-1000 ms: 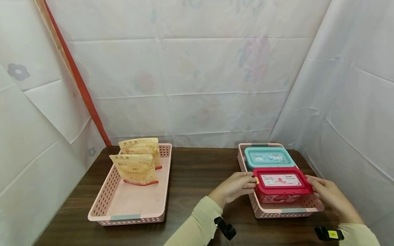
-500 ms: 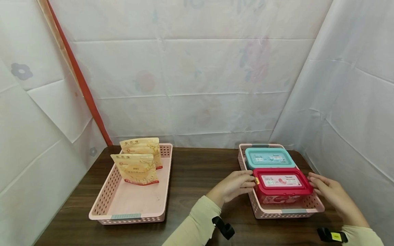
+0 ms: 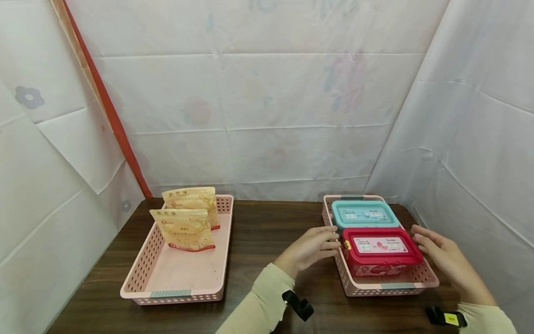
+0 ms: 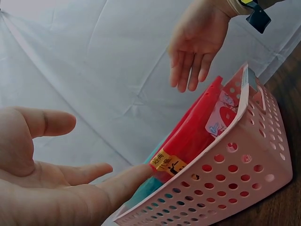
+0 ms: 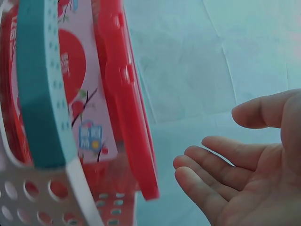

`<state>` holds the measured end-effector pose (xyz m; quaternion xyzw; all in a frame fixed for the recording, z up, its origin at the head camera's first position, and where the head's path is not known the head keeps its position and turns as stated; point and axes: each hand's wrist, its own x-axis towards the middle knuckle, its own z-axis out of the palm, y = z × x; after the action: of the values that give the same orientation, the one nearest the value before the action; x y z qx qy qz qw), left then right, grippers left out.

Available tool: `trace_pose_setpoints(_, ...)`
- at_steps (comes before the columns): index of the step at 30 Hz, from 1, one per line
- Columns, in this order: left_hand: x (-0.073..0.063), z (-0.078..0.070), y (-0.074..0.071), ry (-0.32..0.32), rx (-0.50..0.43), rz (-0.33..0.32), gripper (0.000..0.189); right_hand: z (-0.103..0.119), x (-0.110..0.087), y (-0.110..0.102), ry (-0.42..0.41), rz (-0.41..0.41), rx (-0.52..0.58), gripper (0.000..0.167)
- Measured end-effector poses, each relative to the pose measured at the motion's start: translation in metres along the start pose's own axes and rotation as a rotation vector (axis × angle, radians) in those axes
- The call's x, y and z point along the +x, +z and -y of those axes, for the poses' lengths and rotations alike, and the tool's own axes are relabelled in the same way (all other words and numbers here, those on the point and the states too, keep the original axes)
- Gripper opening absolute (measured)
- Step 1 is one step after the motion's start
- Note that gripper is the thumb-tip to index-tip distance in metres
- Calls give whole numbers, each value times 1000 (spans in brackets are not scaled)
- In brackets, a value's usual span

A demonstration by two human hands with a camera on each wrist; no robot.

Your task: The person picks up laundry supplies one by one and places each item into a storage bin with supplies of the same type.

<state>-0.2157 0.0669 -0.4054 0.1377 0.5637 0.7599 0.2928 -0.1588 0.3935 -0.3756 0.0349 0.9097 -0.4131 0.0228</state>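
A red lidded box (image 3: 381,253) with a pink-and-white label sits in the front part of the right pink basket (image 3: 346,283). Behind it in the same basket is a similar teal box (image 3: 365,215). My left hand (image 3: 310,249) hovers by the red box's left end, fingers extended and a small gap away in the head view. Off the box's right end is my right hand (image 3: 446,257), its fingers loosely extended. The right wrist view shows that hand (image 5: 249,169) apart from the red lid (image 5: 129,108). Neither hand holds anything.
A second pink basket (image 3: 192,273) stands at the left of the dark wooden table (image 3: 275,222). Two yellow pouches (image 3: 187,232) stand upright in its back part. White patterned sheets (image 3: 267,93) hang behind and on both sides.
My left hand has drawn a little left, off the red box's end. My right hand has shifted slightly and come off its other end. Boxes and baskets keep their places.
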Motion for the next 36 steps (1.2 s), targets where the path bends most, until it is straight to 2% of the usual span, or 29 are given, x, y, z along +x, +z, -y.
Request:
trace_pose_setpoints(11,-8,-6,-21,37,1,-42,53,23,11,30,-29,11,84,71)
trace_pose_setpoints(17,-15,-12,-41,60,-4,-71,53,39,20,51,-76,21,145,69)
trace_pose_setpoints(25,-28,-19,-71,96,23,-117,53,59,29,76,-187,65,238,63)
trace_pose_setpoints(36,-48,-26,-105,142,24,-179,54,78,43,115,-260,116,392,55)
